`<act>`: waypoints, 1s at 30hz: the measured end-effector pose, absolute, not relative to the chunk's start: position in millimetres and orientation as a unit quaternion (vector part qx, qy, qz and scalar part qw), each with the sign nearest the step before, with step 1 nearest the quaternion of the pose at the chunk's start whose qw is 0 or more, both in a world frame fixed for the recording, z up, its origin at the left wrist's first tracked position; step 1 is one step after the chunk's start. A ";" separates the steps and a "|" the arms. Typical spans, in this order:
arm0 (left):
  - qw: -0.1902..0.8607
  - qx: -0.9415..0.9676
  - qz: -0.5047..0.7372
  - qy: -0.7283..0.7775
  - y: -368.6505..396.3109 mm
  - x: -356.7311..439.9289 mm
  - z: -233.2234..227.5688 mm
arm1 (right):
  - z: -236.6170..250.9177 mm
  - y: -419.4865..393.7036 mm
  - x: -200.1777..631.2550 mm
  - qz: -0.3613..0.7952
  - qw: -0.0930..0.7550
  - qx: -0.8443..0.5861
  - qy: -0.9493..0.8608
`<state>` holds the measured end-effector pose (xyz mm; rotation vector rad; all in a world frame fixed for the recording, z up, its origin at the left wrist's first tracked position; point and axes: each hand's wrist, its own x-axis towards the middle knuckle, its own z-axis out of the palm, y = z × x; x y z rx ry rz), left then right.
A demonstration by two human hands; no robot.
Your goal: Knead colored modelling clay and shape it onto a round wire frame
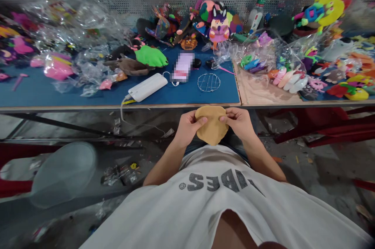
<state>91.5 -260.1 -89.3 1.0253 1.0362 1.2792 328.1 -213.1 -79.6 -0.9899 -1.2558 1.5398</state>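
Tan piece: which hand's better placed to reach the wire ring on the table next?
Probably right. Both hands pinch the tan piece below the table edge; the wire ring lies just past the edge, slightly nearer the right hand than the left hand.

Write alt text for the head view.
Both hands, left hand and right hand, hold a tan fabric piece below the blue table, which bears plush toys, plastic bags and a white power bank.

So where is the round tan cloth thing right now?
In the head view, the tan cloth piece is held between the left hand and right hand, just below the table edge.
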 end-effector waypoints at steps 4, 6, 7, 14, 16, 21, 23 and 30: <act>0.576 0.434 0.543 0.431 -260.3 90.9 -92.3 | -76.5 -210.6 327.9 0.601 0.475 -0.392 -0.510; 0.567 0.428 0.554 0.435 -260.0 88.7 -95.1 | -79.8 -208.6 328.8 0.652 0.453 -0.354 -0.495; 0.563 0.423 0.561 0.435 -259.9 87.3 -96.4 | -83.0 -208.0 329.3 0.682 0.428 -0.336 -0.488; 0.548 0.437 0.549 0.455 -261.3 80.6 -94.9 | -100.2 -212.3 330.7 0.673 0.409 -0.375 -0.489; 0.552 0.440 0.549 0.447 -263.2 80.2 -92.4 | -97.2 -213.3 331.4 0.650 0.419 -0.375 -0.511; 0.528 0.461 0.553 0.451 -267.0 78.9 -89.1 | -92.3 -213.9 333.4 0.621 0.432 -0.362 -0.544; 0.473 0.485 0.547 0.492 -267.8 78.6 -88.7 | -95.0 -213.9 333.1 0.598 0.437 -0.389 -0.548; 0.424 0.498 0.565 0.502 -267.8 82.7 -85.0 | -91.2 -213.5 333.1 0.589 0.428 -0.375 -0.574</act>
